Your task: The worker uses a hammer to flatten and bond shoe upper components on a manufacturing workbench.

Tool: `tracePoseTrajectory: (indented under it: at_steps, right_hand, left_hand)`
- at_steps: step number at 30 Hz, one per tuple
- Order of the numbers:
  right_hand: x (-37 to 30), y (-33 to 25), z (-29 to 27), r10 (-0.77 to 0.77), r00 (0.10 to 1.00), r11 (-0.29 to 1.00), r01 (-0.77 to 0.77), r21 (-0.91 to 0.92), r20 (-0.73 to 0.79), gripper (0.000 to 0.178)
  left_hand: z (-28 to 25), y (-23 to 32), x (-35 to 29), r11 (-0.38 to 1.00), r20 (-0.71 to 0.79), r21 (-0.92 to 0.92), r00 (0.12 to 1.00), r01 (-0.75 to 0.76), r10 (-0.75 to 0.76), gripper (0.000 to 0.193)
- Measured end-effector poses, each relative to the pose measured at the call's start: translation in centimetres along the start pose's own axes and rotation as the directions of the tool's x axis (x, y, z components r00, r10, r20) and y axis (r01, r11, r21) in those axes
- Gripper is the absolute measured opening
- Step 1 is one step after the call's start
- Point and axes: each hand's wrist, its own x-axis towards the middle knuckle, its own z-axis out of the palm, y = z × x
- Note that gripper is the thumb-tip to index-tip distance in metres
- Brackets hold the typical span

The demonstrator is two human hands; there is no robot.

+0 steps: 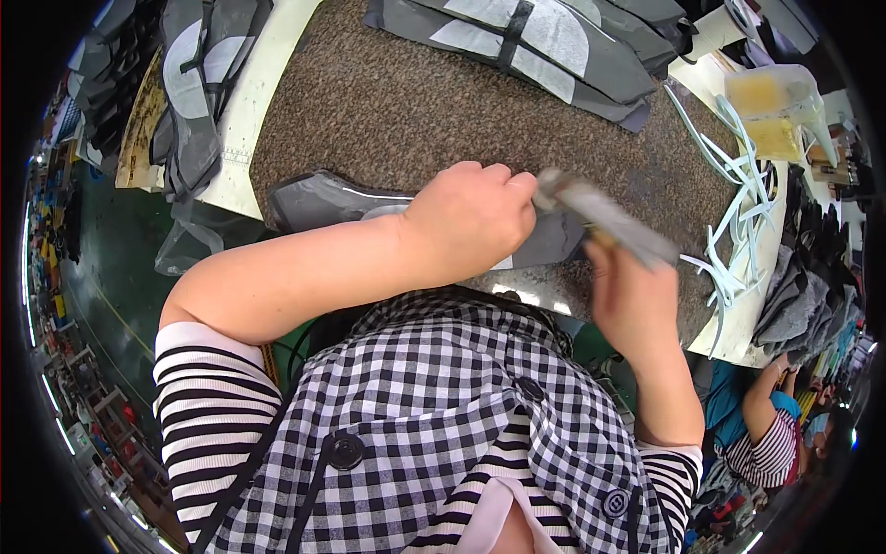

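A flat dark grey cut piece (323, 201) with a thin white line along it lies at the near edge of the brown speckled work surface. My left hand (475, 220) is closed in a fist over its middle; what the curled fingers hold, if anything, is hidden. Just to the right, my right hand (637, 294), smeared by motion, grips a long greyish tool (614, 217) whose kind is too blurred to tell. The tool slants across the piece's right end, its far tip close to my left knuckles.
Stacked grey pieces (544, 42) bound with a black strap lie at the far side; another strapped bundle (198, 78) is at the left. Pale blue strips (738, 212) trail over the right edge, near a clear bag with yellow contents (771, 111). Another person (766, 443) sits lower right.
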Motion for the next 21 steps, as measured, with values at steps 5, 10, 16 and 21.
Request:
tracePoseTrajectory:
  at_steps: [5,10,16,21]
  right_hand:
    - [0.8,-0.8,-0.8,0.013,1.0,1.0,-0.013,-0.008,0.026,0.017]
    - [0.0,-0.5,0.6,0.069,0.993,0.997,-0.066,-0.035,0.094,0.016]
    - [-0.3,-1.7,0.9,0.038,0.998,0.999,-0.038,-0.002,0.043,0.017]
    - [-0.2,-1.9,1.2,0.076,0.995,0.997,-0.078,0.031,0.065,0.017]
  left_hand:
    - [-0.4,-0.5,-0.1,0.999,-0.006,-0.018,0.999,0.032,-0.032,0.016]
    - [-1.1,-2.8,-0.6,0.847,0.157,-0.412,0.942,0.337,-0.298,0.012]
    - [-1.9,-2.5,-1.1,0.996,0.042,-0.043,0.996,-0.073,0.075,0.01]
    - [-2.7,-4.3,-2.2,0.679,0.4,-0.554,0.869,0.481,-0.29,0.011]
